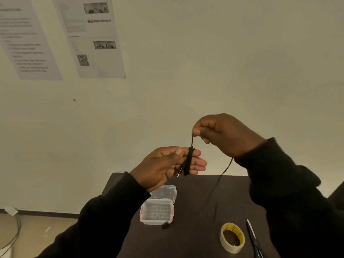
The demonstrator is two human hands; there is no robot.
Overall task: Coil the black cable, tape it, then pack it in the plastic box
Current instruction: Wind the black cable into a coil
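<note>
The black cable (189, 161) is wound in several turns around the extended fingers of my left hand (167, 165), thumb pressed against the turns; a metal plug tip pokes out below the fingers. My right hand (223, 134), raised above and to the right, pinches the cable just above the coil. The loose tail (222, 175) hangs from under my right hand down to the dark table. The clear plastic box (157, 213) stands open on the table below my left hand, lid (163, 191) folded back. A roll of clear tape (232, 237) with a yellow core lies near the front right.
Scissors (254, 239) lie on the dark table (195, 239) just right of the tape roll. A small black object (165, 225) sits by the box's front corner. Printed sheets (93, 38) hang on the wall behind. The floor shows at the left.
</note>
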